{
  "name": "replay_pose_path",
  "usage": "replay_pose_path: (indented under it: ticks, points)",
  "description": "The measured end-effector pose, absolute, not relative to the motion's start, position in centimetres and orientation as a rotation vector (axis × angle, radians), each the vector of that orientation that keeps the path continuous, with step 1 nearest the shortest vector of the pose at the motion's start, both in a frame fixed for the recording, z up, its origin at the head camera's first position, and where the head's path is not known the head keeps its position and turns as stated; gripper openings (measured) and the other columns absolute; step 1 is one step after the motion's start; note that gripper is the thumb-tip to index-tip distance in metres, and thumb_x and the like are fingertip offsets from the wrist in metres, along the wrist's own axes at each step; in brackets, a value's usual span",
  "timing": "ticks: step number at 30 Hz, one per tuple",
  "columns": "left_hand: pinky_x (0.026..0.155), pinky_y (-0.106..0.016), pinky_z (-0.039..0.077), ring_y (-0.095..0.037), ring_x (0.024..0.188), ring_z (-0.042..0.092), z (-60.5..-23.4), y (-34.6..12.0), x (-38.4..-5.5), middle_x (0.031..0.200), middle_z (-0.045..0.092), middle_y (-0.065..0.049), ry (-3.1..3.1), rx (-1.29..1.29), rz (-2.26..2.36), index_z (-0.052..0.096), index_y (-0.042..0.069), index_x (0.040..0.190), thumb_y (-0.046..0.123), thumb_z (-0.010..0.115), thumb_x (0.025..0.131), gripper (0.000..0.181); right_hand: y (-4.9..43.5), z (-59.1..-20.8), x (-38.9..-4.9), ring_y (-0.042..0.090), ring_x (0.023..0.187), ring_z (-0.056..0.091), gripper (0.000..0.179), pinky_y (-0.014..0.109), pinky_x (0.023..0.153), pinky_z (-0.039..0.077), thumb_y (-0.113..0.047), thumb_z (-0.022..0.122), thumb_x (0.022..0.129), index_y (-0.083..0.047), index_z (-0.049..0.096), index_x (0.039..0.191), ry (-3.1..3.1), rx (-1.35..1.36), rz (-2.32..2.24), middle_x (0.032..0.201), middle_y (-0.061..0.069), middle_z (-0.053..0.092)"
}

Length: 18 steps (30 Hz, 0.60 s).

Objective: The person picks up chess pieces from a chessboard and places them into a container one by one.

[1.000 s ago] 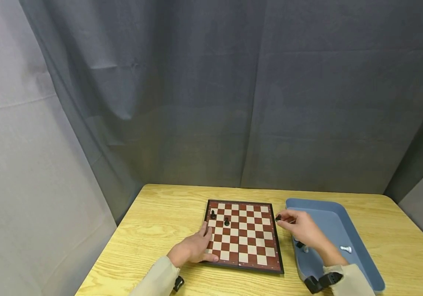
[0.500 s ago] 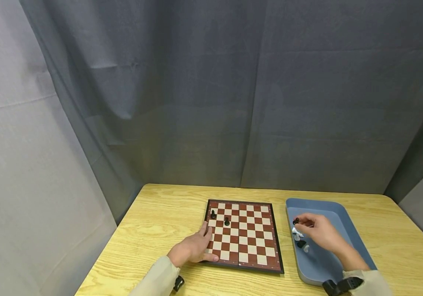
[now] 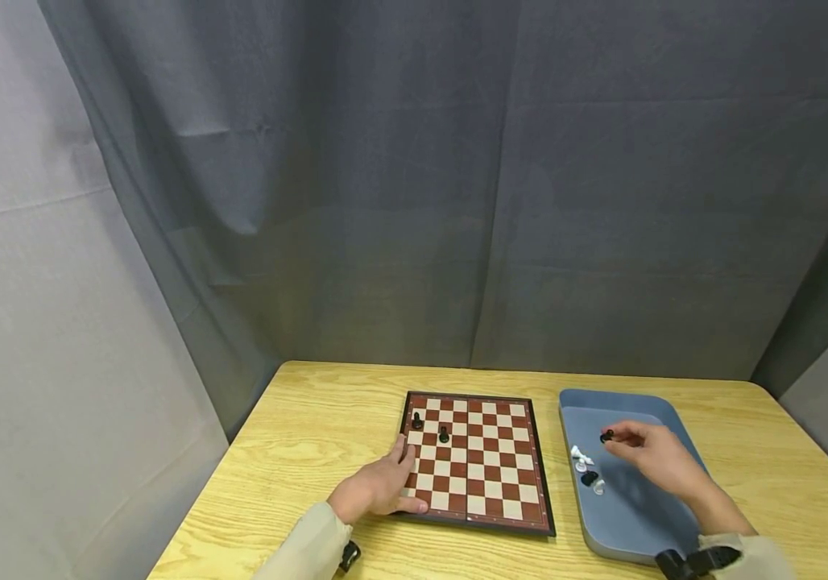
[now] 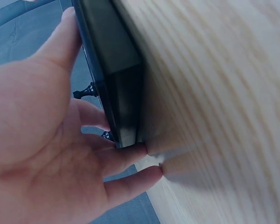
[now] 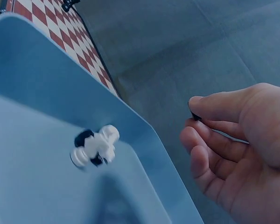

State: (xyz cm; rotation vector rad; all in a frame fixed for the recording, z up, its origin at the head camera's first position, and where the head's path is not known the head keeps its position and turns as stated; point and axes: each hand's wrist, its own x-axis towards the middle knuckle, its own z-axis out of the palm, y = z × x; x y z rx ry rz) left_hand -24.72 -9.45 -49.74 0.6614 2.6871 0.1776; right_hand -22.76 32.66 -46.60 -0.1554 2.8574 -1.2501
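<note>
My right hand (image 3: 660,463) pinches a small black chess piece (image 3: 606,436) between thumb and fingers, above the blue tray (image 3: 642,399). In the right wrist view only a dark bit of that piece shows at the fingertips. My left hand (image 3: 379,482) rests against the near left corner of the chessboard (image 3: 490,463), thumb at the near edge, fingers along the left side. In the left wrist view, two fingertips touch the table. Two black chess pieces stand on the board: one (image 3: 417,420) near its far left corner, the other (image 3: 444,434) just inward.
White chess pieces (image 3: 581,456) and a black one (image 3: 589,478) lie grouped along the tray's left wall. The tray stands right of the board on the wooden table (image 3: 327,403). A grey curtain (image 3: 385,242) hangs behind the table.
My right hand has carried the black chess piece rightward, from beside the board's right edge to over the tray, uncovering the grouped pieces there. The left hand and board have stayed put.
</note>
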Motion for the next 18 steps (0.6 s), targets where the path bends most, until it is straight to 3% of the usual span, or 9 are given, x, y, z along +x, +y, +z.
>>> replay_pose_path:
  ticks: [6, 12, 18]
  points:
    - [0.084, -0.030, 0.048, -0.031, 0.131, 0.038, -49.6, -9.3, -24.6, 0.156, 0.005, -0.019, 2.689, 0.664, 0.162, 0.022, 0.005, 0.151, 0.062, 0.055, 0.081, 0.095, 34.0, -47.0, -22.8, 0.027, 0.092, 0.061, 0.037, 0.037, 0.069, 0.052, -0.022, 0.066, 0.090, 0.006, 0.063, 0.114, 2.897, -0.115, -1.196, 0.102, 0.013, 0.065]
    - [0.089, -0.033, 0.046, -0.031, 0.133, 0.036, -49.5, -9.3, -24.6, 0.156, 0.004, -0.018, 2.680, 0.653, 0.175, 0.022, 0.006, 0.151, 0.061, 0.056, 0.082, 0.094, 35.0, -47.6, -23.0, 0.024, 0.089, 0.060, 0.029, 0.035, 0.068, 0.051, -0.015, 0.067, 0.089, 0.006, 0.065, 0.109, 2.930, -0.095, -1.146, 0.098, 0.011, 0.065]
    - [0.086, -0.031, 0.047, -0.031, 0.132, 0.037, -49.4, -9.3, -24.6, 0.157, 0.004, -0.018, 2.681, 0.654, 0.164, 0.022, 0.006, 0.151, 0.062, 0.055, 0.082, 0.094, 35.8, -47.9, -22.8, 0.021, 0.086, 0.059, 0.027, 0.033, 0.065, 0.050, -0.014, 0.068, 0.088, 0.005, 0.066, 0.106, 2.934, -0.087, -1.110, 0.096, 0.010, 0.066]
